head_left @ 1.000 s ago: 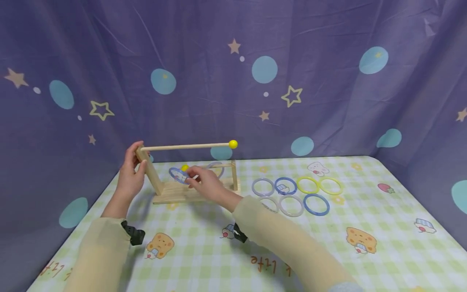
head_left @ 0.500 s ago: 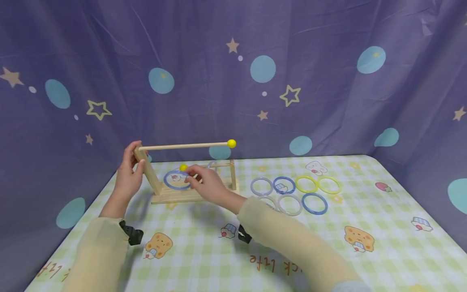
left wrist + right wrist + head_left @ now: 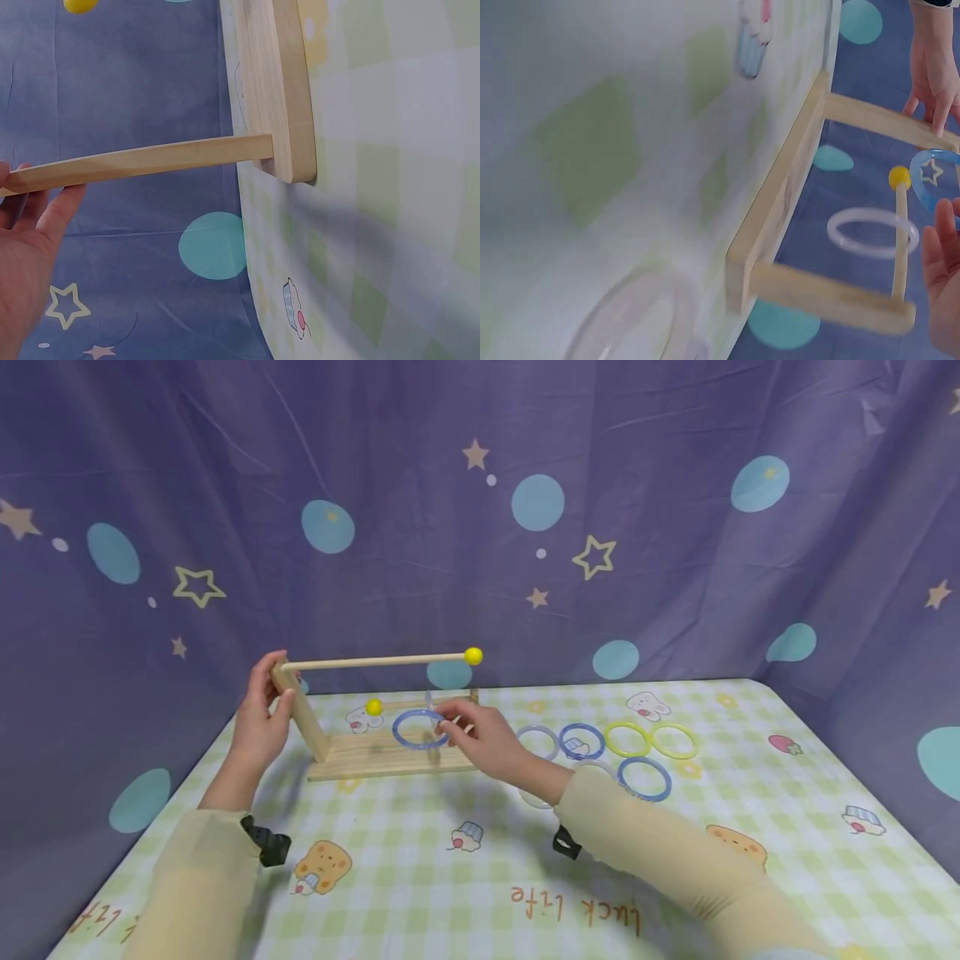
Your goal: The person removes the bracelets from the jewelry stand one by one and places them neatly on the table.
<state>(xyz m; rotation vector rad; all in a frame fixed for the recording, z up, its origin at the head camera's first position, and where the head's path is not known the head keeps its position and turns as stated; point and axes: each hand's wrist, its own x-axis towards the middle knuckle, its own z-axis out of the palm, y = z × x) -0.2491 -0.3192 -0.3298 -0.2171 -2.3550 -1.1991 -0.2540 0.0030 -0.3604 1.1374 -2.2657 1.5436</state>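
Observation:
My left hand (image 3: 258, 722) grips the top of the taller wooden post (image 3: 305, 717), fingers behind it and thumb in front. From this post a rod (image 3: 375, 661) runs rightward to a yellow ball (image 3: 473, 656). Between thumb and fingers my right hand (image 3: 491, 743) pinches a translucent blue ring (image 3: 395, 731), held over the wooden base (image 3: 390, 762) and below the upper rod. A pale translucent ring (image 3: 862, 250) hangs around the lower rod (image 3: 901, 262), which ends in another yellow ball (image 3: 899, 178). In the head view, my right hand partly hides the shorter post.
Several rings lie flat on the checked tablecloth (image 3: 420, 893) right of the stand, among them a blue ring (image 3: 622, 774) and a yellow ring (image 3: 697, 743). My right arm covers part of them. A purple curtain (image 3: 420, 527) hangs behind the table.
My right hand first tilts the blue ring near the lower rod's ball, then moves it rightward along the stand. The pale ring stays on the lower rod. My left hand keeps its grip.

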